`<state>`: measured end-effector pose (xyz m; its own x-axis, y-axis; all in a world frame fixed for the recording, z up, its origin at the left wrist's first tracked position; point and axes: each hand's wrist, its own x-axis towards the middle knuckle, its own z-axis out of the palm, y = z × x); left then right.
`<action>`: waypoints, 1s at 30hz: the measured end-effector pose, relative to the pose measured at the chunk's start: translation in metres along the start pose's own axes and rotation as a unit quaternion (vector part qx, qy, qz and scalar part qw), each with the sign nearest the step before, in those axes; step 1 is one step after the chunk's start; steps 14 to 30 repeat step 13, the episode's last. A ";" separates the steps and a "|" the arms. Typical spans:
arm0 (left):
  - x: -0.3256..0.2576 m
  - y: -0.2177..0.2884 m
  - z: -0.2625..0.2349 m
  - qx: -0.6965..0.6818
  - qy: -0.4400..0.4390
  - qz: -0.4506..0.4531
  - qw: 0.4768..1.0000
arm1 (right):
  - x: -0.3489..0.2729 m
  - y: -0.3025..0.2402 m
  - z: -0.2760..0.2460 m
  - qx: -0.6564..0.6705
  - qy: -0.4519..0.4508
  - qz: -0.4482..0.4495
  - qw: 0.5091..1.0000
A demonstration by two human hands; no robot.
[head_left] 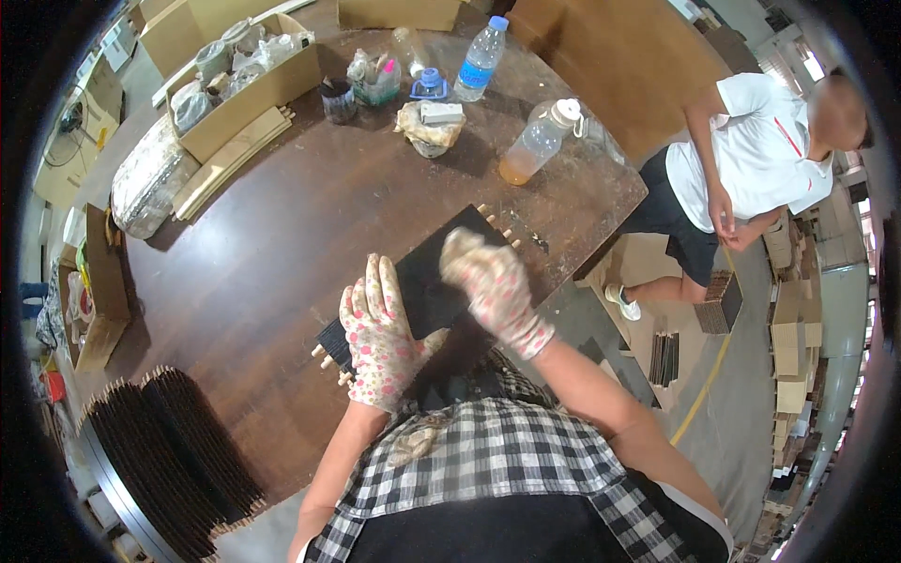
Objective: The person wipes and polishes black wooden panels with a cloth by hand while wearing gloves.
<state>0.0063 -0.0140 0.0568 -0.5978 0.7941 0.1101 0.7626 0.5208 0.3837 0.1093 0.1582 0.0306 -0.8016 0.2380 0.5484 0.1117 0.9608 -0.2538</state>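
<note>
A flat black panel (427,267), with short light wooden pegs sticking out at both ends, lies slantwise on the brown table in front of me. It may be a small stack, as several layers seem to show at its left end. My left hand (380,328), in a white glove with pink dots, rests flat on the panel's left part, fingers stretched out. Over the right part is my right hand (493,286), in a matching glove and blurred by motion. Its fingers are curled closed around something pale that I cannot make out, close to the black surface.
Many similar black pegged panels (174,460) stand in rows at the lower left. Bottles (481,61), a lidded drink bottle (540,141) and a wrapped tub (430,131) stand toward the back. Cardboard boxes (249,89) line the left side. Another person (751,159) stands right of the table.
</note>
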 end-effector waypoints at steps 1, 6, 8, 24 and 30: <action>0.000 0.000 -0.001 0.002 -0.002 -0.008 1.000 | 0.013 0.013 -0.012 -0.010 0.019 0.020 1.000; 0.004 0.000 -0.001 -0.005 0.010 -0.001 1.000 | 0.013 0.124 -0.043 -0.086 0.033 0.142 0.986; 0.003 0.001 -0.001 0.002 -0.021 -0.005 1.000 | 0.036 0.127 -0.063 0.028 0.128 0.221 0.966; 0.001 -0.005 -0.007 0.035 -0.041 -0.003 0.999 | 0.121 0.168 -0.095 -0.015 0.170 0.139 0.975; 0.001 -0.005 -0.007 0.035 -0.041 -0.003 0.999 | 0.121 0.168 -0.095 -0.015 0.170 0.139 0.975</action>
